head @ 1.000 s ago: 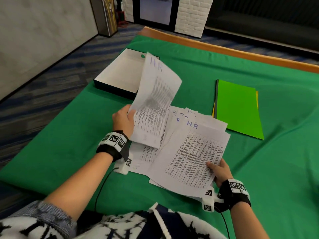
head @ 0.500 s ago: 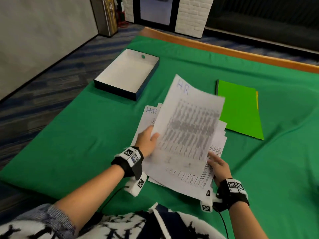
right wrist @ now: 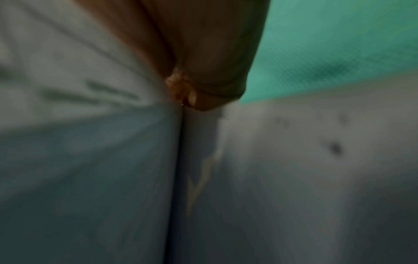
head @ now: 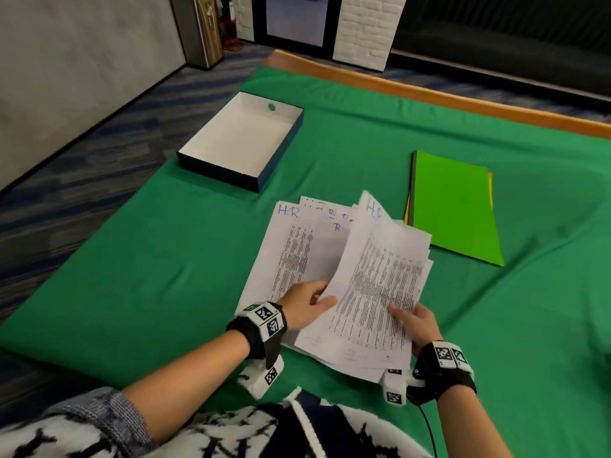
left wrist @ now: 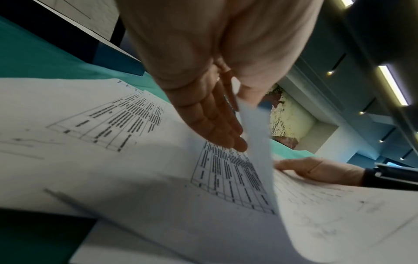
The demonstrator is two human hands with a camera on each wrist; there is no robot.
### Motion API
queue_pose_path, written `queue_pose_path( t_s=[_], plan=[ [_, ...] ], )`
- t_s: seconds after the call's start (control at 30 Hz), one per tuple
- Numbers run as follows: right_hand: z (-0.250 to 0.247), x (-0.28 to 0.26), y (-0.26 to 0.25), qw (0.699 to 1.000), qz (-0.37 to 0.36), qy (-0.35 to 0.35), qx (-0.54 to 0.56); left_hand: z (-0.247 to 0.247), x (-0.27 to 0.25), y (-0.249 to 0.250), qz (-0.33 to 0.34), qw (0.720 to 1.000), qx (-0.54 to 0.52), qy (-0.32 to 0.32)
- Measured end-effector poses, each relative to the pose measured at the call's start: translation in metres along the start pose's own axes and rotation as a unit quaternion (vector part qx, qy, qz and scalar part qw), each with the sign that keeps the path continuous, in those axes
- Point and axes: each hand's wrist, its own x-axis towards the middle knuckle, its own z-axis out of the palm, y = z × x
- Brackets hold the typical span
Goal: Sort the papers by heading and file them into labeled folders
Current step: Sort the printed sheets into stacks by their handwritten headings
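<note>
Papers (head: 334, 279) lie fanned on the green-covered surface (head: 165, 276), between the open box (head: 185, 155) and the green folder (head: 453, 206). Sorting appears to be in hand: the left hand (head: 305, 305) pinches a lifted sheet (head: 373, 285), other fingers (left wrist: 214, 123) straight; the right hand (head: 415, 325) grips the stack's near edge. Next, read the heading and carry the sheet across. Room lies open leftward; the near edge sits close.
</note>
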Motion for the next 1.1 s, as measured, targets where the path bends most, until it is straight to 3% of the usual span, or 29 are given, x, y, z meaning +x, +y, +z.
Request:
queue_pose_path(
  t_s=[0.13,0.23,0.33,0.43,0.73,0.9,1.1],
  plan=[
    [0.0,-0.001,0.003,1.0,0.009,0.002,0.024,-0.012,-0.005,-0.001,-0.048,0.996,-0.074,0.029],
    [-0.001,-0.001,0.006,1.0,0.002,0.013,0.025,-0.034,-0.002,-0.017,-0.084,0.983,-0.001,0.165],
    [-0.003,0.004,0.012,0.999,0.011,0.008,0.048,-0.054,0.001,-0.046,-0.163,0.945,0.088,0.268],
    [-0.005,0.007,0.014,0.998,0.019,0.005,0.065,-0.063,-0.002,-0.064,-0.223,0.933,0.111,0.261],
    [-0.006,0.003,0.012,0.996,0.021,-0.015,0.086,-0.067,0.005,-0.067,-0.203,0.942,0.071,0.257],
    [-0.008,0.005,0.012,0.997,0.031,-0.005,0.067,-0.063,0.004,-0.063,-0.187,0.937,0.005,0.295],
    [-0.008,0.005,0.011,0.997,0.024,-0.006,0.068,-0.069,0.001,-0.061,-0.205,0.935,0.005,0.29]
  ],
)
